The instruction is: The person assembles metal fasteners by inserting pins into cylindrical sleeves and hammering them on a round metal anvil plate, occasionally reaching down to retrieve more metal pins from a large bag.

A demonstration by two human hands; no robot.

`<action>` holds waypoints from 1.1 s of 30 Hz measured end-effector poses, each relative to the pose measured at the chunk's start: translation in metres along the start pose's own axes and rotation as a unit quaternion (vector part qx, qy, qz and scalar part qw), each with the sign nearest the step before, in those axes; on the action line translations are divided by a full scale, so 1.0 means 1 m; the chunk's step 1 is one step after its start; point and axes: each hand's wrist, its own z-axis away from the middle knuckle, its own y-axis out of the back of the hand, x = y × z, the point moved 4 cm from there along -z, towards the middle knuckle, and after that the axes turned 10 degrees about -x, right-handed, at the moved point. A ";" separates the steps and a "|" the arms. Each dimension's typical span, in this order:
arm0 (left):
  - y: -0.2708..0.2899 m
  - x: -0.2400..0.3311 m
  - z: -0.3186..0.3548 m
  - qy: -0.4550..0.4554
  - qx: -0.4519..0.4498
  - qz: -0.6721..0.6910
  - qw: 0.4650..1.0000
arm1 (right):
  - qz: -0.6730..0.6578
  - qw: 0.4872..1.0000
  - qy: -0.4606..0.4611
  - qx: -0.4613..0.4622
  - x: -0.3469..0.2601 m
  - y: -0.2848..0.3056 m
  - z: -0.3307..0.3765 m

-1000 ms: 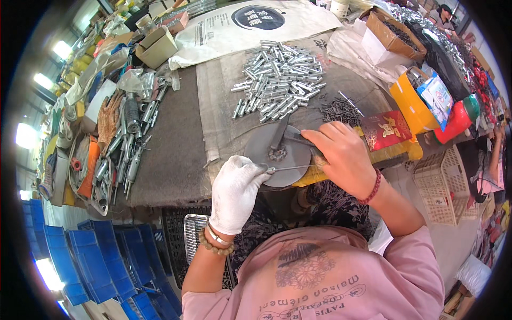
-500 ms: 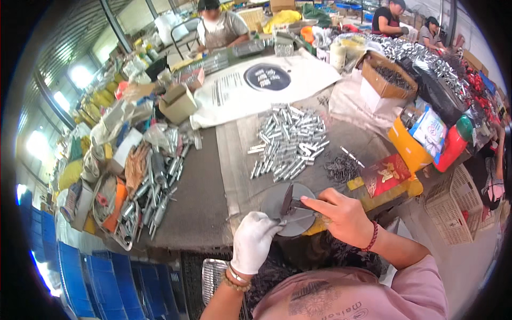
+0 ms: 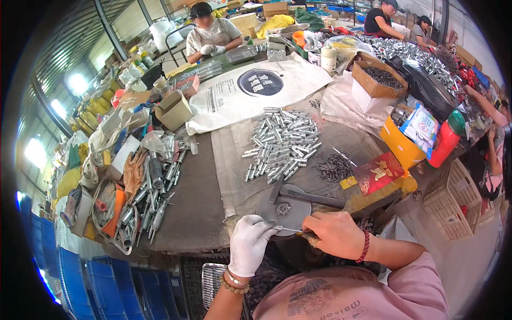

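A thin metal rod (image 3: 289,229) spans the gap between my two hands, just in front of a round grey metal plate (image 3: 295,216). Its left end is pinched by my left hand (image 3: 249,242), which wears a white glove. My bare right hand (image 3: 336,234) closes round the other end, partly hiding it. A hammer (image 3: 314,198) lies across the far side of the plate, handle toward the right. Beyond it spreads a heap of short silver metal tubes (image 3: 282,141). Small dark pins (image 3: 335,168) form a pile to the right of the tubes.
A red envelope (image 3: 380,173) and a yellow container (image 3: 400,141) stand at the right, beside a red bottle with green cap (image 3: 448,138). Larger metal parts (image 3: 154,197) crowd the left edge. An open carton (image 3: 173,110) stands behind them. A co-worker (image 3: 210,34) sits across the table.
My right hand has let go of the hammer, which now rests on the plate, and has moved down to the rod. The view has shifted slightly.
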 end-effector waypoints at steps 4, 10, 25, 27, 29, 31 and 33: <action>-0.002 -0.004 0.007 0.016 0.069 -0.014 0.997 | -0.160 0.986 -0.008 -0.050 0.004 -0.017 0.000; -0.027 0.004 0.043 0.284 0.047 0.279 0.916 | -0.376 0.903 -0.122 -0.168 -0.001 -0.039 0.003; -0.028 0.007 0.065 0.289 0.113 0.458 0.833 | -0.273 0.954 -0.039 -0.116 -0.036 -0.057 0.002; -0.019 -0.006 0.086 0.286 0.158 0.406 0.854 | -0.340 0.935 -0.061 -0.084 -0.022 -0.052 0.005; -0.011 -0.023 0.116 0.337 0.187 0.376 0.843 | -0.310 0.949 -0.046 0.029 -0.001 -0.046 0.000; -0.012 -0.048 0.155 0.414 0.226 0.310 0.825 | -0.109 0.978 0.020 0.174 0.008 -0.033 -0.009; -0.030 -0.090 0.205 0.492 0.277 0.321 0.760 | -0.021 0.976 0.045 0.214 0.021 -0.034 -0.012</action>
